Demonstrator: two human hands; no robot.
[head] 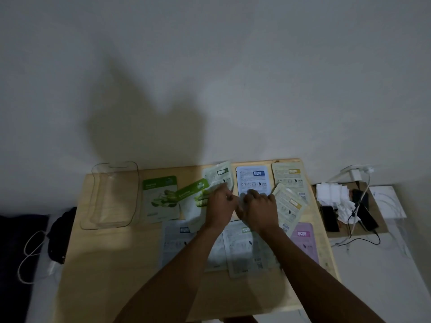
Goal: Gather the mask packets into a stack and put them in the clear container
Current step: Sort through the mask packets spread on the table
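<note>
We read the wooden surface [112, 264] as the sorting area: mask packets [253, 180] lie spread flat over its right half, and the clear container [112, 194] stands empty at far left, likely kept free for the finished stack. Left hand [220, 206] fingers are closed on a green packet [198, 201] lifted off the rest; right hand [258, 209] fingers are curled over the blue packet's near edge, grip not discernible.
</note>
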